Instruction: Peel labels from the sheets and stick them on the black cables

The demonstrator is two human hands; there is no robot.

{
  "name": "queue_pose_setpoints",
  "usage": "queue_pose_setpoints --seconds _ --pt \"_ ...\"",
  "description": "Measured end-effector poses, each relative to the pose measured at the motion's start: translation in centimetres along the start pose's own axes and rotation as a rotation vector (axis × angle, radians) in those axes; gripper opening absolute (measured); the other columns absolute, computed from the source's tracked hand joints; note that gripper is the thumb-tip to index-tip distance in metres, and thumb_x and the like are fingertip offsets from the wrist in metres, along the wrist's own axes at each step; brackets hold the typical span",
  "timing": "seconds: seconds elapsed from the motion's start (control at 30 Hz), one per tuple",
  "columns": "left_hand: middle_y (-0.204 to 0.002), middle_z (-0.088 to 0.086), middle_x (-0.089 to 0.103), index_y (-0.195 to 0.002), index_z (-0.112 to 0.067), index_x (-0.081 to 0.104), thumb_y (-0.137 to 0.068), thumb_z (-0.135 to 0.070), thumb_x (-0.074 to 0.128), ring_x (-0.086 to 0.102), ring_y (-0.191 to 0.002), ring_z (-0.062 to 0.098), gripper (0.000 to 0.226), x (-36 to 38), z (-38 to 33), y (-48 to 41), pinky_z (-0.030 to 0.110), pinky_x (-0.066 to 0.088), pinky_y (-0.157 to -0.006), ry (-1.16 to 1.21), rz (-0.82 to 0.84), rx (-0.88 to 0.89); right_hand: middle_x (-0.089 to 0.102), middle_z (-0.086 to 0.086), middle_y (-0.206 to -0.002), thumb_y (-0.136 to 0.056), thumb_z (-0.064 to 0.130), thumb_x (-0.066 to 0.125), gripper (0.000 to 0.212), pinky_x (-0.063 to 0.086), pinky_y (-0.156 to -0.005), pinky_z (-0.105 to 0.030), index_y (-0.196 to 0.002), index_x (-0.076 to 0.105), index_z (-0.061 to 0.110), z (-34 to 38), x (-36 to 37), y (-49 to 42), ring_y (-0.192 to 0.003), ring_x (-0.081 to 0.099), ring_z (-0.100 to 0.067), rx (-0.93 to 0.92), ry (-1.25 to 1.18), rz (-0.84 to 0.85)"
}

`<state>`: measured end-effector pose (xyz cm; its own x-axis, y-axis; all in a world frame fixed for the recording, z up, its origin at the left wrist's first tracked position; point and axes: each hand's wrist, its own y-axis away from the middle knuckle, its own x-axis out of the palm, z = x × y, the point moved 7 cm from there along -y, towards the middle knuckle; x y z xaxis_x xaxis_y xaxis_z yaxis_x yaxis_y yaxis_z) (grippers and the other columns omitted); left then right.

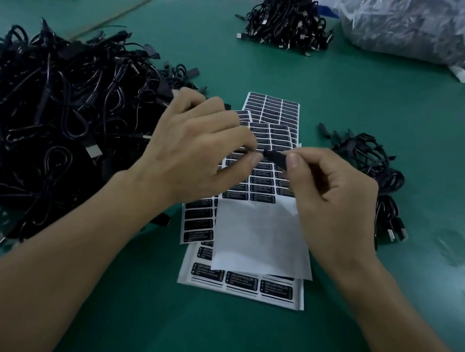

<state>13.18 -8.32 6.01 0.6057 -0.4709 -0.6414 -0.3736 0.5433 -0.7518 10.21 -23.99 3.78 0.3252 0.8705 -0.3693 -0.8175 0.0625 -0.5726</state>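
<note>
A: Any print legible?
B: "LED CONTROLLER", white on black, heads each label (262,188) on the top sheet (259,235); the same heading on the lowest sheet (297,301) and on the left sheet (197,230).
A: The small lines beneath the heading?
B: Too blurred to read; on the far sheet (274,109) nothing can be read at all.

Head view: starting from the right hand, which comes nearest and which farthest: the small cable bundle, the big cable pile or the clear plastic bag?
1. The small cable bundle, just to the right of the right hand.
2. The big cable pile, on the left, beyond the left hand.
3. The clear plastic bag, far back on the right.
</note>
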Motion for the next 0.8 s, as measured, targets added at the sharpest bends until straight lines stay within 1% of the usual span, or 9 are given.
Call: queue_pose_setpoints --seconds 0.13,0.23,0.27,0.33,0.37,0.43,0.57,0.7,0.8 --pt "-0.075 -0.001 0.07 -0.1 -0.014 0.073 -0.101 -0.037 0.041 0.061 -0.067 0.023 0.039 1.4 -1.3 -0.3 0.032 0.032 -0.07 0.193 0.204 -0.064 0.067 0.011 -0.08 -0.098 0.012 0.06 0.014 0.047 -0.067 -0.012 -0.099 0.074 0.012 0.3 0.5 0.0 -0.076 0.063 -0.007 -0.055 0.098 0.063" --pt "-0.071 -0.001 0.064 -0.097 -0.013 0.068 -0.102 -0.038 0.032 0.057 -0.063 0.025 0.044 2.7 -1.4 0.2 0.032 0.033 -0.068 0.258 0.338 -0.147 0.068 0.009 -0.083 -0.099 0.025 0.06 0.017 0.049 -0.069 -0.017 -0.107 0.071 0.015 -0.2 0.3 0.0 -0.076 0.062 -0.008 0.016 0.236 0.087" --pt "-0.072 -0.002 0.063 -0.097 -0.014 0.065 -0.103 -0.039 0.031 0.057 -0.064 0.024 0.043 2.9 -1.2 0.5 0.034 0.037 -0.067 0.275 0.353 -0.188 0.067 0.007 -0.09 -0.099 0.034 0.058 0.026 0.05 -0.075 -0.023 -0.117 0.066 0.017 -0.7 0.3 0.0 -0.083 0.062 -0.008 0.073 0.328 0.12" --pt "-0.072 -0.003 0.064 -0.097 -0.017 0.057 -0.107 -0.037 0.033 0.057 -0.063 0.022 0.033 3.5 -0.6 1.0 0.039 0.046 -0.065 0.357 0.381 -0.306 0.065 0.001 -0.114 -0.098 0.051 0.049 0.05 0.045 -0.093 -0.036 -0.136 0.054 0.02 -1.8 0.6 0.1 -0.108 0.056 -0.02 0.178 0.589 0.241" --pt "-0.071 -0.003 0.064 -0.097 -0.019 0.052 -0.107 -0.035 0.033 0.058 -0.063 0.021 0.026 4.0 -0.5 1.3 0.043 0.048 -0.063 0.416 0.404 -0.365 0.06 -0.002 -0.125 -0.096 0.059 0.044 0.06 0.039 -0.099 -0.039 -0.141 0.048 0.021 -2.1 0.7 0.2 -0.118 0.05 -0.023 0.223 0.706 0.308" --pt "-0.072 -0.002 0.065 -0.098 -0.022 0.046 -0.105 -0.034 0.035 0.06 -0.063 0.02 0.018 4.7 -0.5 1.8 0.045 0.049 -0.063 0.487 0.444 -0.452 0.055 -0.003 -0.136 -0.091 0.072 0.034 0.074 0.033 -0.103 -0.04 -0.147 0.04 0.023 -2.4 1.1 0.6 -0.126 0.042 -0.025 0.278 0.816 0.422" --pt "-0.077 -0.008 0.069 -0.101 -0.026 0.044 -0.105 -0.028 0.04 0.062 -0.068 0.011 0.006 5.1 -0.2 2.4 0.04 0.05 -0.065 0.535 0.437 -0.526 0.054 0.0 -0.138 -0.083 0.084 0.028 0.087 0.032 -0.103 -0.043 -0.15 0.031 0.028 -2.1 1.6 1.2 -0.128 0.039 -0.027 0.309 0.869 0.504" --pt "-0.076 -0.015 0.07 -0.098 -0.029 0.041 -0.106 -0.026 0.04 0.06 -0.066 0.001 0.008 5.1 0.1 2.6 0.032 0.047 -0.061 0.595 0.408 -0.557 0.06 0.003 -0.13 -0.086 0.079 0.039 0.079 0.032 -0.1 -0.041 -0.146 0.039 0.029 -1.8 1.7 1.1 -0.125 0.041 -0.026 0.297 0.835 0.502" --pt "-0.077 -0.017 0.07 -0.097 -0.03 0.041 -0.106 -0.027 0.04 0.061 -0.067 0.003 0.009 5.2 0.0 2.6 0.036 0.051 -0.065 0.583 0.408 -0.556 0.062 0.005 -0.122 -0.087 0.074 0.04 0.072 0.027 -0.099 -0.039 -0.142 0.047 0.027 -1.8 1.6 1.1 -0.128 0.041 -0.024 0.285 0.79 0.496"
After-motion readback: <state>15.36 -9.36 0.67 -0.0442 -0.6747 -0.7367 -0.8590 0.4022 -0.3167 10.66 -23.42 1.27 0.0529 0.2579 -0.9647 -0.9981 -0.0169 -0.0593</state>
